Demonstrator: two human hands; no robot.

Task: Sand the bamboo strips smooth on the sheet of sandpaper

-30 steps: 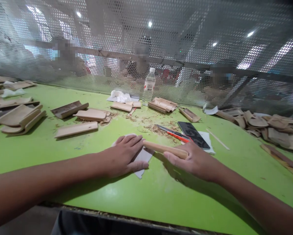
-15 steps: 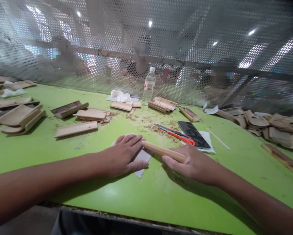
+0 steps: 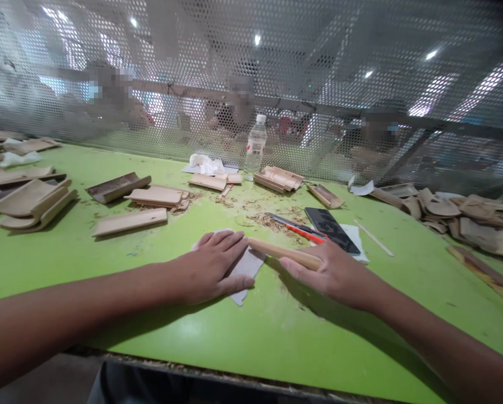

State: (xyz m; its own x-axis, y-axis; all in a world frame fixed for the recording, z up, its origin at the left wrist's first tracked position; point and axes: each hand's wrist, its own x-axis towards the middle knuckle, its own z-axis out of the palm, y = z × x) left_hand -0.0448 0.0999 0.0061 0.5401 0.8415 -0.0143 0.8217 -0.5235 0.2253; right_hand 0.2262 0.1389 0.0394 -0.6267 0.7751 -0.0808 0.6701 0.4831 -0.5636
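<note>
My left hand (image 3: pixel 215 266) lies flat, thumb apart from the fingers, on a whitish sheet of paper (image 3: pixel 245 272) on the green table. Its fingertips come close to the far end of a pale bamboo strip (image 3: pixel 282 252); I cannot tell whether they touch. The near end of this strip is in my right hand (image 3: pixel 333 275), closed around it with the thumb along the side. Just beyond the right hand lie a utility knife (image 3: pixel 299 231) with an orange-red handle, partly covered by the hand, and a dark phone (image 3: pixel 332 230) on a white sheet.
Curved bamboo pieces (image 3: pixel 131 223) lie across the table's left and middle, with a larger pile (image 3: pixel 478 216) at right. Wood shavings (image 3: pixel 272 221) are scattered near the knife. A water bottle (image 3: pixel 256 147) stands before a perforated screen (image 3: pixel 192 67); people show behind it.
My right hand has shifted slightly up and to the right with the bamboo strip, now covering the end of the knife handle. The left hand stays in place on the paper.
</note>
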